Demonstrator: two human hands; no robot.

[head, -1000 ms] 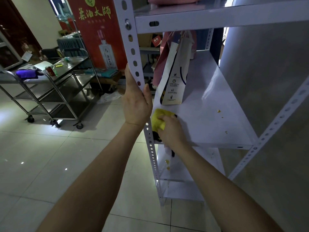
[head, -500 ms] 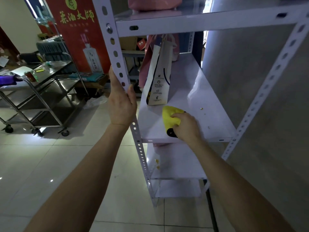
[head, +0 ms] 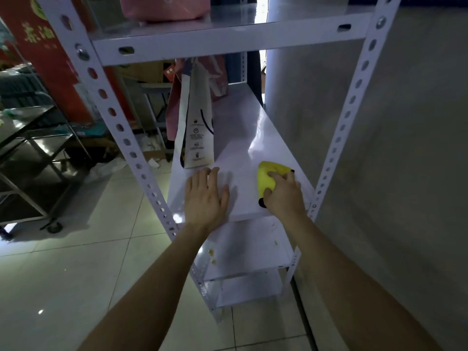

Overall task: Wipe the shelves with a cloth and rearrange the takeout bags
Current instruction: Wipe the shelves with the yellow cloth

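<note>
Left hand [head: 205,196] has come off the front-left post [head: 119,127] it was holding and now lies flat on the middle shelf [head: 243,138], palm down, fingers straight and slightly spread, holding nothing. Right hand [head: 283,196] has slid with the yellow cloth [head: 266,181] from the shelf's front-left part to its front-right corner, at 3 o'clock of the left hand, near the front-right post [head: 347,115]. Head view, the only one: the right hand's fingers curl over the cloth and press it to the shelf surface; a black bit of the cloth sticks out by the wrist and another past the fingertips. White takeout bag [head: 197,133] stands upright on the same shelf at 12 o'clock of the left hand, its base just at the fingertips, can't tell if touching. Pink-red bag [head: 173,107] stands right behind the white one, towards 11 o'clock. Another pink bag [head: 162,8] sits on the top shelf [head: 228,39] at 12 o'clock of frame, only its bottom shows. Lower shelf [head: 253,247] at 6 o'clock under the hands carries a few yellowish crumbs [head: 211,253]. Steel cart [head: 38,153] at 9 o'clock on the tiled floor [head: 76,274], red banner [head: 50,59] at 10 o'clock, grey wall [head: 405,148] at 3 o'clock beside the rack.
</note>
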